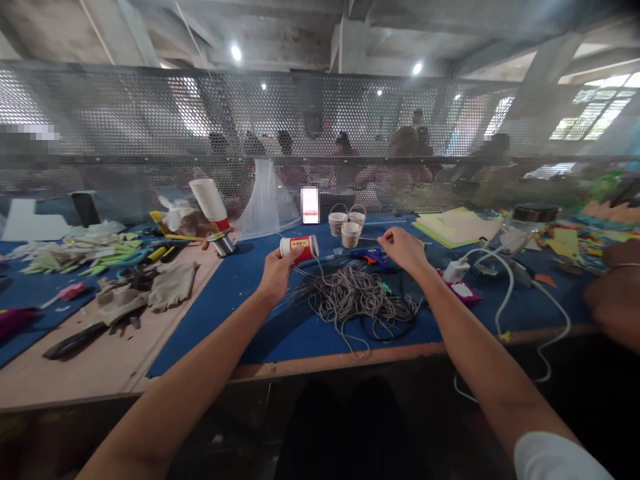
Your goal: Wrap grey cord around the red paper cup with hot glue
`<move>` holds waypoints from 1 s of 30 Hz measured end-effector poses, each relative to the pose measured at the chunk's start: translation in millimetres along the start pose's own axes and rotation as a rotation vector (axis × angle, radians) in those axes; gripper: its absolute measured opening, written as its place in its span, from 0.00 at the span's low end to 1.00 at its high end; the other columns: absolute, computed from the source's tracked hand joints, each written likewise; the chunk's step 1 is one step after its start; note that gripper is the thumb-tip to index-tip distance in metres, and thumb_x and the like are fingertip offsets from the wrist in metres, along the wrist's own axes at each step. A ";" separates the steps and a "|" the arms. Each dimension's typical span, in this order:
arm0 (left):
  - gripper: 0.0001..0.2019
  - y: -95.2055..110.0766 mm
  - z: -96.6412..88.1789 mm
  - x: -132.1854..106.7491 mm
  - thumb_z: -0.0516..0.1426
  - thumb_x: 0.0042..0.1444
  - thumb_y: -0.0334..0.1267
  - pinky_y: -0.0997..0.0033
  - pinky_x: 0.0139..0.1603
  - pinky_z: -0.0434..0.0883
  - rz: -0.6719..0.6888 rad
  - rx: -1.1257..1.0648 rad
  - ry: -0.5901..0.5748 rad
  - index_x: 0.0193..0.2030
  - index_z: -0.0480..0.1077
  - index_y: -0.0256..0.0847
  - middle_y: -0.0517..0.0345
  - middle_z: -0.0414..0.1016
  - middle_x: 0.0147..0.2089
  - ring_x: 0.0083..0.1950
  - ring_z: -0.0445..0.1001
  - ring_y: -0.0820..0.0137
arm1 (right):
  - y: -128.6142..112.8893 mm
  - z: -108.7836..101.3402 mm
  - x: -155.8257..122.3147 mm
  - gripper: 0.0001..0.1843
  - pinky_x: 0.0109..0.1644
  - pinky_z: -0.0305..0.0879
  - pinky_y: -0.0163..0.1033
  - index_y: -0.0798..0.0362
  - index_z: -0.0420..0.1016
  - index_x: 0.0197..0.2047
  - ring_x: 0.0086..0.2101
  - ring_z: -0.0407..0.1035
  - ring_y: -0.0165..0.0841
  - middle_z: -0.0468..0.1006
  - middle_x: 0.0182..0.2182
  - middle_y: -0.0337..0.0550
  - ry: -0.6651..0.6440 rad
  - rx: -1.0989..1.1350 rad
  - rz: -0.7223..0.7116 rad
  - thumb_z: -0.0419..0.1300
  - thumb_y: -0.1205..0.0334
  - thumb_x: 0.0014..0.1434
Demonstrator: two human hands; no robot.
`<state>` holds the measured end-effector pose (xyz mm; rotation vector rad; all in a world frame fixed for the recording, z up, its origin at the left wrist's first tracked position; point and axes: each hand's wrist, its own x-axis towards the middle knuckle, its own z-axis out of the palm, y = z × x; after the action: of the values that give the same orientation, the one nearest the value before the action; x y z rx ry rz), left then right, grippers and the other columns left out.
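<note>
My left hand (pixel 277 270) is closed round a small paper cup (pixel 300 248) with a red label, held on its side above the blue table cover (pixel 210 327). My right hand (pixel 404 248) is closed in a pinch over the table, just past a blue glue gun (pixel 369 256); what it pinches is too thin to make out. A tangled heap of grey cord (pixel 357 303) lies between my forearms. Three small paper cups with wire handles (pixel 347 223) stand behind the glue gun.
A stack of paper cups (pixel 210 200) leans at the back left beside a clear plastic bag (pixel 265 200). Gloves (pixel 167 287), scissors and green scraps litter the left side. Coloured paper sheets (pixel 453 227), a white cable (pixel 505 280) and another person's arm (pixel 613 297) are at right. A mesh fence (pixel 320 133) stands behind.
</note>
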<state>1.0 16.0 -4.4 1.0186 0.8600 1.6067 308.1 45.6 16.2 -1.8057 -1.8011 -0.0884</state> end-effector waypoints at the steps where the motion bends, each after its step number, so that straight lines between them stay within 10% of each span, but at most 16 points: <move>1: 0.20 -0.7 0.0 0.1 0.74 0.38 0.45 0.70 0.42 0.72 0.004 -0.005 -0.008 0.35 0.79 0.35 0.56 0.81 0.35 0.35 0.76 0.71 | 5.9 -0.2 -0.4 0.15 0.45 0.67 0.44 0.52 0.77 0.40 0.41 0.76 0.43 0.82 0.40 0.50 -0.098 -0.064 0.034 0.57 0.50 0.63; 6: 0.20 -2.3 -0.1 -0.7 0.73 0.39 0.45 0.68 0.44 0.72 0.006 0.000 -0.033 0.37 0.79 0.35 0.54 0.81 0.36 0.37 0.77 0.69 | 21.6 11.7 -3.5 0.24 0.46 0.66 0.44 0.52 0.79 0.40 0.44 0.77 0.46 0.83 0.42 0.55 -0.392 -0.168 0.096 0.56 0.40 0.63; 16: 0.21 -4.2 -1.5 -1.3 0.73 0.40 0.46 0.67 0.44 0.71 -0.009 0.031 -0.054 0.37 0.79 0.35 0.54 0.81 0.34 0.39 0.77 0.65 | 37.8 29.2 7.4 0.21 0.39 0.65 0.40 0.54 0.76 0.26 0.37 0.76 0.42 0.81 0.31 0.51 -0.425 0.037 0.062 0.61 0.44 0.59; 22: 0.21 -5.9 -2.3 -0.6 0.72 0.41 0.47 0.67 0.44 0.72 -0.010 0.026 -0.060 0.38 0.79 0.36 0.54 0.81 0.35 0.38 0.77 0.66 | 25.9 13.2 -2.6 0.20 0.33 0.68 0.35 0.54 0.73 0.38 0.28 0.74 0.31 0.81 0.31 0.46 -0.415 0.444 0.028 0.53 0.45 0.66; 25: 0.20 -4.8 -1.1 -2.5 0.72 0.42 0.47 0.68 0.45 0.72 -0.029 0.021 -0.060 0.37 0.79 0.36 0.54 0.81 0.37 0.38 0.76 0.68 | 0.6 5.3 -14.4 0.21 0.35 0.69 0.34 0.53 0.71 0.44 0.29 0.72 0.28 0.79 0.34 0.42 -0.393 0.991 0.020 0.62 0.44 0.60; 30: 0.18 -6.9 -2.5 -3.0 0.70 0.46 0.46 0.70 0.45 0.72 -0.038 0.016 -0.106 0.39 0.80 0.36 0.53 0.82 0.39 0.38 0.76 0.70 | -37.2 5.2 -33.2 0.24 0.33 0.66 0.34 0.51 0.68 0.49 0.28 0.69 0.28 0.74 0.29 0.34 -0.334 1.238 -0.011 0.67 0.47 0.56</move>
<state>1.7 14.6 -12.1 1.0821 0.8169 1.5028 268.7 15.2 10.4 -0.9032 -1.4610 1.1217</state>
